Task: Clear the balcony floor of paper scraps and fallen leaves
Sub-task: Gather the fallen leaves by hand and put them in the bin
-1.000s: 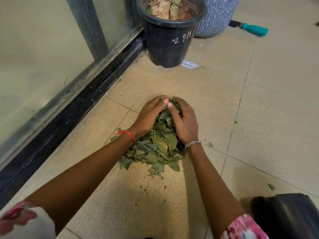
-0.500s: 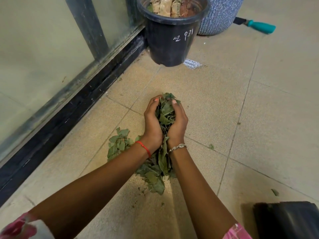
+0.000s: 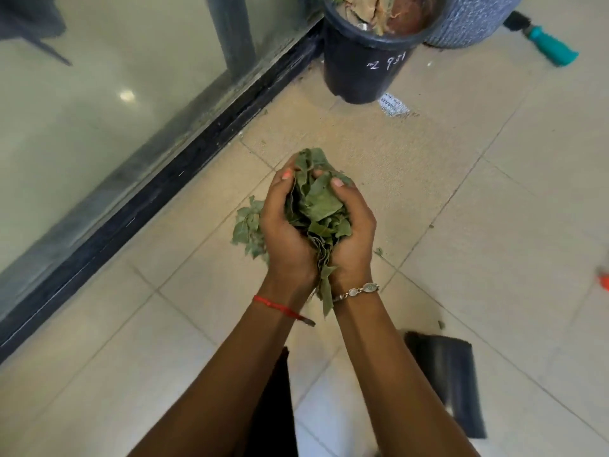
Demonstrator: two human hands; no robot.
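1. The left hand [image 3: 286,225] and right hand [image 3: 355,232] are cupped side by side above the tiled floor [image 3: 461,192], palms facing each other.
2. Each grip is partly closed, the fingers curled round one shared bundle of leaves [image 3: 317,206], which is pressed between the palms. One leaf hangs down between the wrists.
3. The loose leaves [image 3: 247,229] lie on the floor just left of the left hand, partly hidden behind it. A leaf fragment [image 3: 379,251] lies near the right hand.
4. The paper scrap [image 3: 392,107] lies on the floor just beside the base of the black pot [image 3: 362,70], well apart from the hands.
5. The black pot stands beside the door track [image 3: 171,189], with a grey speckled pot [image 3: 471,21] just behind it. A teal-handled tool [image 3: 553,49] lies to the right.
6. A red thread [image 3: 280,307] circles the left wrist and a chain bracelet [image 3: 359,290] the right.
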